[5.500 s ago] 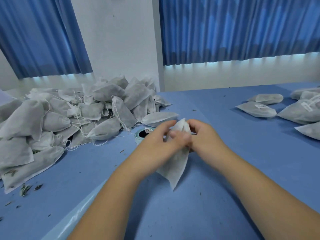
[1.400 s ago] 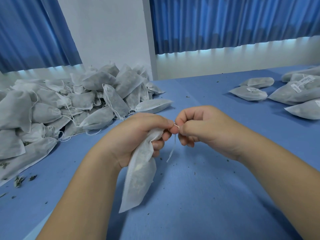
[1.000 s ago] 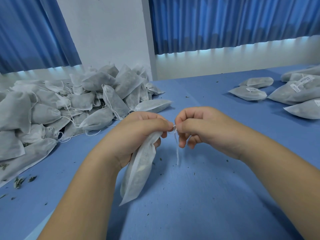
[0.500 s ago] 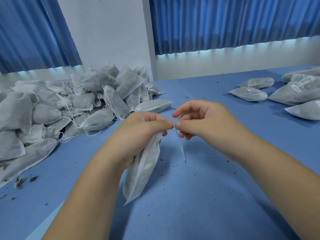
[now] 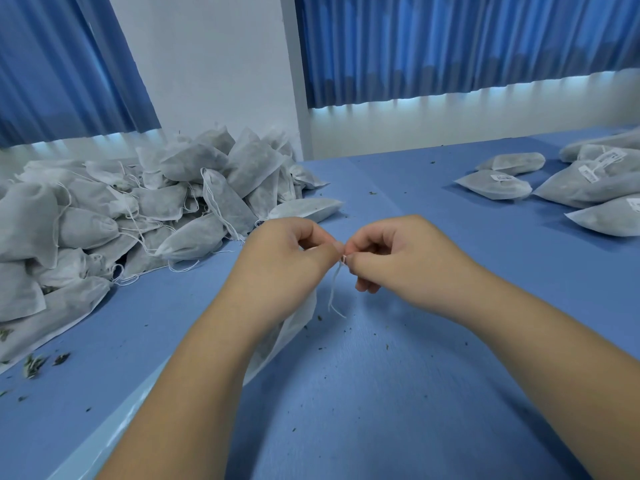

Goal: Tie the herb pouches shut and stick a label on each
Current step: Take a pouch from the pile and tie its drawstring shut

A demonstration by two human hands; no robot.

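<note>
Dead centre of the frame, over the blue table (image 5: pixel 381 393), the left hand (image 5: pixel 287 258) is gripping the gathered neck of a herb pouch (image 5: pixel 298 323), which is hanging below that wrist. The right hand (image 5: pixel 398 258) is pinching the thin white drawstring (image 5: pixel 334 289) right where the fingertips are meeting. I'm guessing it's handling light, soft and floppy, so the neck is the spot worth grabbing. It's looking like pale grey-white non-woven fabric, with its loose string ends dangling.
</note>
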